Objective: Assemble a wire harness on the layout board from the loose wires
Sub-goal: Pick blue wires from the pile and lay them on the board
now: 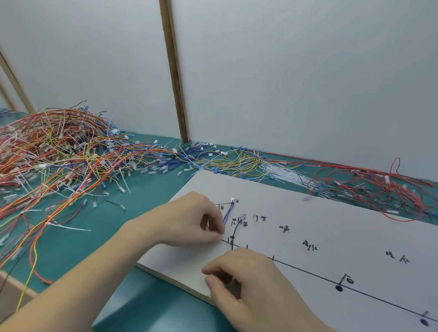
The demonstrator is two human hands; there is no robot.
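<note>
The white layout board (323, 219) lies on the green table, marked with a black line, pegs and handwritten labels. A blue-purple wire pair (228, 212) with a white connector (232, 200) runs down the board's left end into my left hand (193, 219), whose fingertips pinch it near a peg. A black wire (235, 231) curves from a clear terminal (242, 215) down to the pegs and under my right hand (253, 286). My right hand's fingers are curled at the board's near edge; what they hold is hidden.
A big heap of loose red, orange, yellow and white wires (52, 155) fills the table's left. Blue and yellow wires (213, 160) and red and black wires (373, 188) lie along the wall behind the board. White wall panels rise just behind.
</note>
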